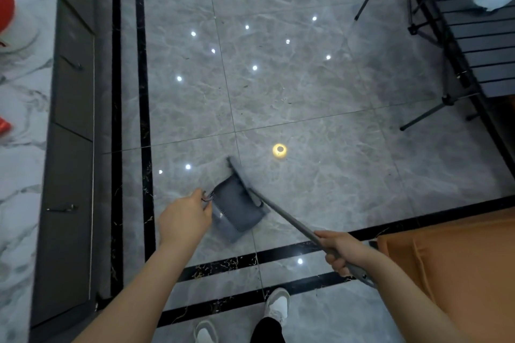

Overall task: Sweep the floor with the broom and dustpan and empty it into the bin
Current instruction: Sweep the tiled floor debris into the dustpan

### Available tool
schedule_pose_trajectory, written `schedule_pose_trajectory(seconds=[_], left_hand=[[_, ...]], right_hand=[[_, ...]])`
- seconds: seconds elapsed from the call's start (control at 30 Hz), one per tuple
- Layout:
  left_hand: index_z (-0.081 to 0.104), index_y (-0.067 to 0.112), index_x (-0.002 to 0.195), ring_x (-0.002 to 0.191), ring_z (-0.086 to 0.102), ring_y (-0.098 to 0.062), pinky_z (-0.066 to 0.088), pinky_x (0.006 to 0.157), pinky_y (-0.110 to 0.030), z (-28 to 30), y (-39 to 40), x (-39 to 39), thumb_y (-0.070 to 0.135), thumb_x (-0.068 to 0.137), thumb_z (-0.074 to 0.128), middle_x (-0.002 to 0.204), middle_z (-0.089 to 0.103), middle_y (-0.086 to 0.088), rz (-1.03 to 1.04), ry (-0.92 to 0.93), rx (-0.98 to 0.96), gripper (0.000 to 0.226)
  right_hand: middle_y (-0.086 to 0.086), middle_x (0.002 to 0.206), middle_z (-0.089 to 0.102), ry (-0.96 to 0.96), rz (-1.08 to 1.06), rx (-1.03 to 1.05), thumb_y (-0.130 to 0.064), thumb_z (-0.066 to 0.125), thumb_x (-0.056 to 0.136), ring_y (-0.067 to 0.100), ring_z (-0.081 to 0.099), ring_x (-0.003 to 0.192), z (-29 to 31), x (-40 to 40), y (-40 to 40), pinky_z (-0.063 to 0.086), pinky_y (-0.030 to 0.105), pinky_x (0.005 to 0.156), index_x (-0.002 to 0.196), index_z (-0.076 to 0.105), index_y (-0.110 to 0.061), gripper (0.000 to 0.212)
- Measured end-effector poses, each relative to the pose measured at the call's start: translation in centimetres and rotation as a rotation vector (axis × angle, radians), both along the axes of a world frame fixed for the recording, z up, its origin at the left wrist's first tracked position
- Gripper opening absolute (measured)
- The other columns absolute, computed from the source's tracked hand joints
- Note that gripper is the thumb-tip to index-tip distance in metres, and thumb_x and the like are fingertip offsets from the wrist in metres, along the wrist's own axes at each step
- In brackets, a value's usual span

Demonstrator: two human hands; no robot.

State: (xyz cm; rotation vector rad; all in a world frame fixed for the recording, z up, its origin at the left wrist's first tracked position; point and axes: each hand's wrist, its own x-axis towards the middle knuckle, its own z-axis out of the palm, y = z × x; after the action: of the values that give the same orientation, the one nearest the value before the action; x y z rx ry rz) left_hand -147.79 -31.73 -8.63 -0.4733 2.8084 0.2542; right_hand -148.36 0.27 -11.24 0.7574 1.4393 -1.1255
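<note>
Dustpan (237, 209): grey, ribbed, tilted against grey broom (281, 216) head.

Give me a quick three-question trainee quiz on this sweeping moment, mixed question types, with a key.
1. True or false: the left hand holds the dustpan by its handle.
2. Which hand grips the broom pole? A left, B right, C both.
3. Fill in: the broom head sits at the dustpan's open ____.

Key: 1 true. 2 B, the right hand. 3 mouth.
</note>
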Motion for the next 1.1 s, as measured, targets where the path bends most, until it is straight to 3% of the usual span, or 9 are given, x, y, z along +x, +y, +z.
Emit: schedule_pose_trajectory(seconds=[0.23, 0.33, 0.5, 0.8, 0.93, 1.1], left_hand=[[0.06, 0.018, 0.104, 0.049, 0.048, -0.021, 0.027, 0.041, -0.022, -0.5, -0.5, 0.2, 0.033, 0.092, 0.046, 0.062, 0.061, -0.002, -0.015, 0.0, -0.023, 0.024], [0.061, 0.016, 0.105, 0.049, 0.046, -0.021, 0.023, 0.04, -0.021, -0.5, -0.6, 0.2, 0.031, 0.092, 0.048, 0.061, 0.06, -0.003, -0.012, 0.021, -0.007, 0.024], [0.062, 0.02, 0.107, 0.051, 0.049, -0.021, 0.03, 0.04, -0.021, -0.2, -0.4, 0.5, 0.035, 0.091, 0.048, 0.057, 0.052, 0.001, -0.009, 0.015, -0.022, 0.026], [0.061, 0.017, 0.11, 0.053, 0.049, -0.021, 0.032, 0.043, -0.022, 0.6, -0.6, 1.9, 0.036, 0.092, 0.048, 0.07, 0.067, -0.006, 0.031, 0.019, -0.012, 0.029], [0.063, 0.011, 0.106, 0.045, 0.044, -0.017, 0.026, 0.039, -0.021, 2.0, 0.0, 2.3, 0.031, 0.091, 0.053, 0.055, 0.054, -0.002, 0.018, 0.015, 0.046, 0.027], [0.065, 0.009, 0.101, 0.043, 0.051, -0.02, 0.042, 0.041, -0.026, 3.5, 2.4, 3.3, 0.029, 0.089, 0.058, 0.049, 0.049, 0.002, 0.049, 0.029, 0.136, 0.024]], right_hand=[[0.005, 0.058, 0.037, 0.099, -0.003, 0.129, -0.01, 0.033, 0.1, 0.008, 0.03, 0.032, -0.1, -3.6, 0.9, 0.029, 0.017, 0.031, 0.143, 0.038, -0.019, 0.044], [0.005, 0.06, 0.037, 0.049, 0.06, 0.066, -0.01, 0.031, 0.101, 0.007, 0.03, 0.034, -1.0, -2.2, -0.8, 0.03, 0.018, 0.032, 0.144, 0.036, -0.018, 0.044], [0.002, 0.054, 0.04, -0.023, 0.035, -0.062, -0.014, 0.033, 0.101, 0.006, 0.029, 0.034, -1.4, 2.2, -2.7, 0.028, 0.017, 0.033, 0.143, 0.037, -0.019, 0.043], [-0.001, 0.049, 0.038, 0.002, -0.102, -0.074, -0.017, 0.032, 0.102, 0.005, 0.026, 0.032, -0.1, 2.3, 1.2, 0.027, 0.014, 0.031, 0.143, 0.036, -0.023, 0.041], [0.0, 0.049, 0.037, 0.039, -0.145, -0.088, -0.017, 0.033, 0.102, 0.006, 0.026, 0.033, 1.2, 2.4, 3.7, 0.027, 0.015, 0.031, 0.141, 0.038, -0.023, 0.039], [0.003, 0.054, 0.038, 0.118, -0.172, -0.026, -0.017, 0.037, 0.101, 0.006, 0.029, 0.033, 3.6, 2.5, 7.5, 0.03, 0.017, 0.031, 0.143, 0.037, -0.019, 0.042]])
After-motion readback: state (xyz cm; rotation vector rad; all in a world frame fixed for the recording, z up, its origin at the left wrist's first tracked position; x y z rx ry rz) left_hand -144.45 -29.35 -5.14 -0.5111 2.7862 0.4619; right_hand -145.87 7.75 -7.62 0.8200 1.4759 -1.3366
